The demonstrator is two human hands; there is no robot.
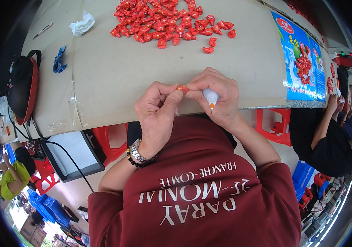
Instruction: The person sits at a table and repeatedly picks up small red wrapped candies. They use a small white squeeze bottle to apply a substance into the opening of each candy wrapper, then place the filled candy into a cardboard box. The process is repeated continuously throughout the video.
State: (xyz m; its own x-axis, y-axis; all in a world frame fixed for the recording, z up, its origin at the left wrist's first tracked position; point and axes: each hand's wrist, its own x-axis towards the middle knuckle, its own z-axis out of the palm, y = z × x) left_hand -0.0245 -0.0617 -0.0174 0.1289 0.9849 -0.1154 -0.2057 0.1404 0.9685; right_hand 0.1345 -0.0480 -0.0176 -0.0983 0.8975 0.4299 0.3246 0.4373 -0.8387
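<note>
Above the table's near edge, my left hand (157, 111) pinches a small red-and-gold figurine piece (182, 88) between thumb and fingertips. My right hand (223, 96) meets it from the other side, its thumb and forefinger at the same piece. Tucked in that right hand is a white needle-tip squeeze bottle (210, 96), its orange nozzle and thin needle pointing back toward me. Fingers cover much of the small piece, so its exact shape is hidden. Farther off lies a heap of shiny red figurines (153, 22), a few of them loose at its right side.
On the table (106, 74) lie a crumpled white tissue (82, 24), a blue scrap (59, 60) and a pen-like tool (43, 30). A black-and-red bag (23, 88) hangs at the left edge. More red pieces rest on a blue printed sheet (293, 53). Co-workers sit on both sides.
</note>
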